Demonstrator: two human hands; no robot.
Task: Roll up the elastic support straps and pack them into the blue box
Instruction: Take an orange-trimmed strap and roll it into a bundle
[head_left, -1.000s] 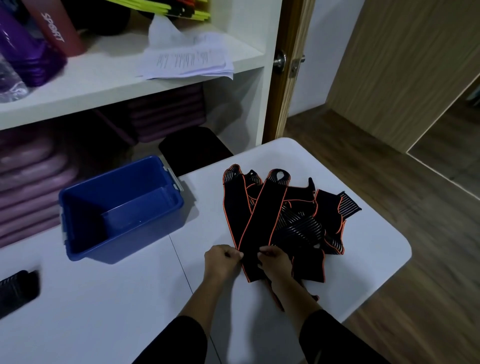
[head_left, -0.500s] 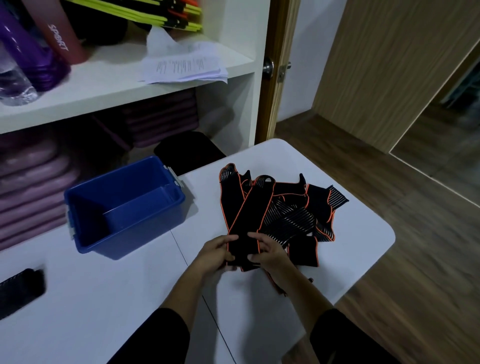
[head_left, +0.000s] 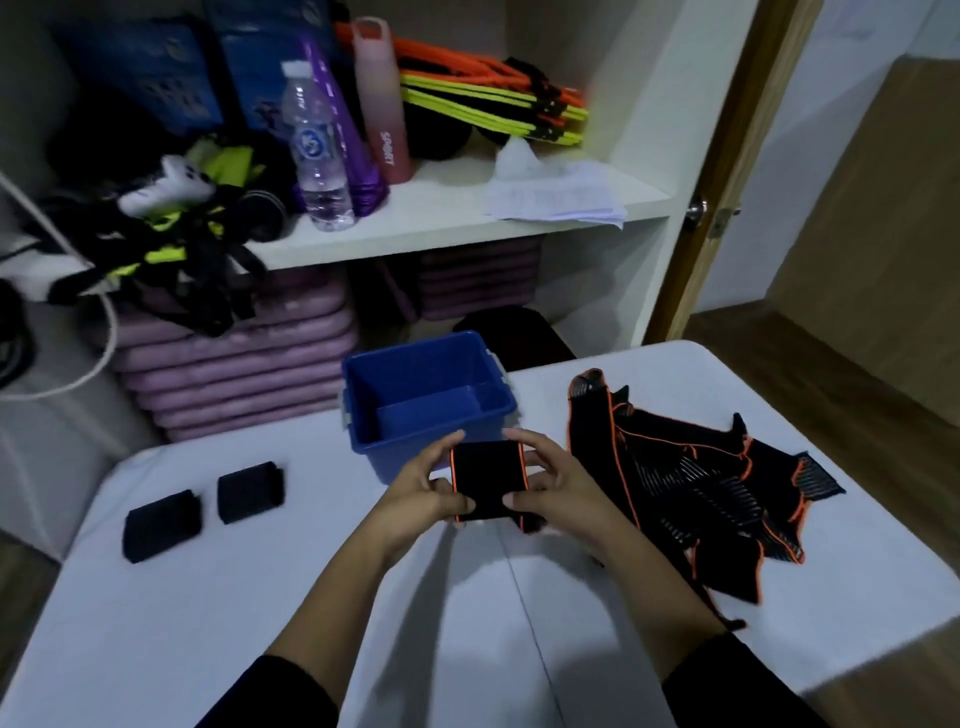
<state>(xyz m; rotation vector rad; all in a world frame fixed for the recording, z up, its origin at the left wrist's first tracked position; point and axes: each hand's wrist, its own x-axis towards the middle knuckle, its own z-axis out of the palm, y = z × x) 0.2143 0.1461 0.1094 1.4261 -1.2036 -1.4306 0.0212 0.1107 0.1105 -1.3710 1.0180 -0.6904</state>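
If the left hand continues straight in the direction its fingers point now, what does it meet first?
Probably the near wall of the blue box. The left hand, holding the rolled strap, points forward and slightly right; depth is unclear.

White table (head_left: 519, 597), rounded corners, seam running down middle. Blue box (head_left: 415, 410) at far edge, open top, nothing visible inside. Right of box: pile of black straps (head_left: 691, 478) with orange edging, spread flat, overlapping. Left of box, well apart: two black pads (head_left: 249, 491), (head_left: 162, 525), side by side, not touching each other. Near edge in front of box bare.
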